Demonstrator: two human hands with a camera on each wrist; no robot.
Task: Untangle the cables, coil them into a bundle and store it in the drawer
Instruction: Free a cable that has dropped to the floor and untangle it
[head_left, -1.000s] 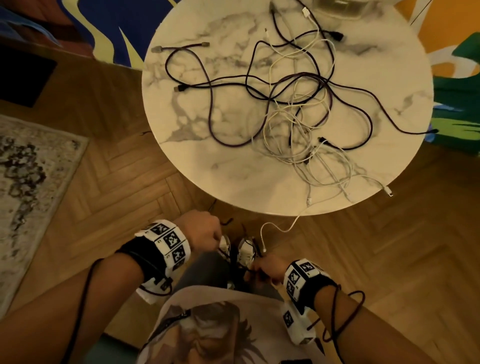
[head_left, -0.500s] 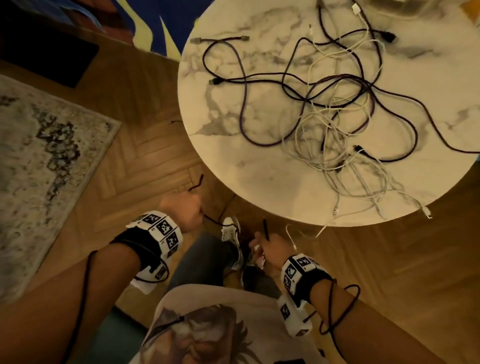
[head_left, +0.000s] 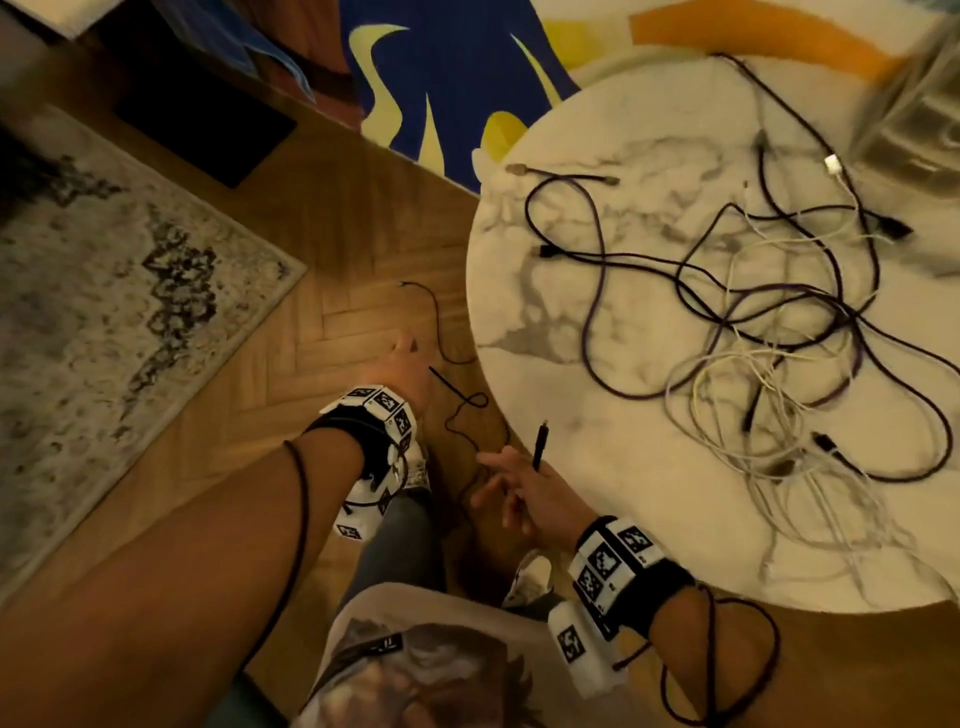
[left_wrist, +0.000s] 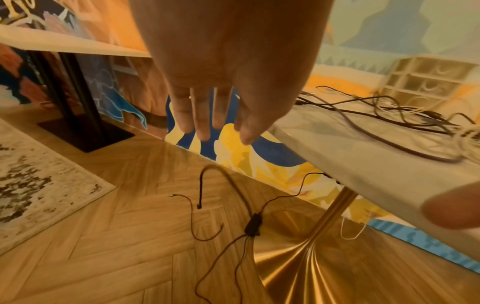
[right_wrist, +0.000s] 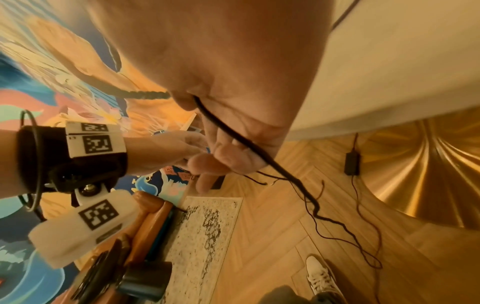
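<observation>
A tangle of black, purple and white cables lies on the round marble table. A thin black cable with a small splitter box trails over the wood floor beside the table. My right hand grips this cable near one end, and the plug sticks up above the fingers; the cable crosses the palm. My left hand reaches forward over the floor with straight fingers and holds nothing. A translucent drawer unit stands at the table's far side.
The table's gold pedestal base spreads over the floor close to the loose cable. A patterned rug lies to the left. A dark stand foot is beyond it. My white shoes are below the hands.
My left hand has let go of the thin cable, opened and moved forward. The right hand has risen towards the table edge, still holding the plug end. My view has swung left.
</observation>
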